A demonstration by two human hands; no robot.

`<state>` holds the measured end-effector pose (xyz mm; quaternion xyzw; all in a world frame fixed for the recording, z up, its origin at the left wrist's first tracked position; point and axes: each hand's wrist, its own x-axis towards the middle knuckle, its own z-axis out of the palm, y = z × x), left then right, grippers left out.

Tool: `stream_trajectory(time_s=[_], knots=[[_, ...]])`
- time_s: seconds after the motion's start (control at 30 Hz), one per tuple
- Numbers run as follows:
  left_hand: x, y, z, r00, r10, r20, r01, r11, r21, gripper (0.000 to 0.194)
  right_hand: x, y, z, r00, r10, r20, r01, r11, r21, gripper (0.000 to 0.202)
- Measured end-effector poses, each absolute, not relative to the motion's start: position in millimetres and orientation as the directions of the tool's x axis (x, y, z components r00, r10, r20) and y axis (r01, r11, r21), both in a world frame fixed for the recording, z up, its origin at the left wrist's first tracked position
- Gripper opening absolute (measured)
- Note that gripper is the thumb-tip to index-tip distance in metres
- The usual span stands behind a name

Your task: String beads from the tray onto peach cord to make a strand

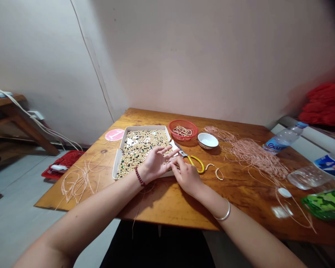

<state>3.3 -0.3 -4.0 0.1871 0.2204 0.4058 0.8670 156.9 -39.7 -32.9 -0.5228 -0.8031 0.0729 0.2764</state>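
My left hand (156, 163) is turned palm up with its fingers stretched and apart, over the right side of a white tray (117, 163). Small cream beads (134, 160), mixed with dark and green ones, fill much of that tray. My right hand (187, 175) meets the left one at its fingers, thumb and fingertips drawn together in a pinch. What lies in the pinch is too small to make out. Beneath the hands, a thin cord (136, 216) trails over the table's front edge. Yellow-handled scissors (198, 163) lie just beyond my right hand.
A red basket (184, 137) of beaded strands and a white bowl (208, 140) stand behind. Pink cord (254, 154) spreads rightward towards a plastic bottle (284, 137) and a green packet (326, 203). A short beaded strand (218, 174) lies near the scissors; loose cords (78, 182) lie left.
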Motion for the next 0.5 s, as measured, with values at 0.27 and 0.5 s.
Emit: stream_trajectory(time_s=[0.27, 0.5], knots=[[3.0, -0.4, -3.1, 0.568, 0.785, -0.248, -0.642, 0.611, 0.462, 0.023, 156.7, -39.6, -31.4, -0.305, 0.875, 0.375, 0.796, 0.451, -0.404, 0.017], [3.8, -1.7, 2.1, 0.535, 0.795, -0.284, -0.668, 0.605, 0.434, 0.022, 157.3, -40.5, -32.4, -0.276, 0.868, 0.412, 0.807, 0.442, -0.392, 0.017]])
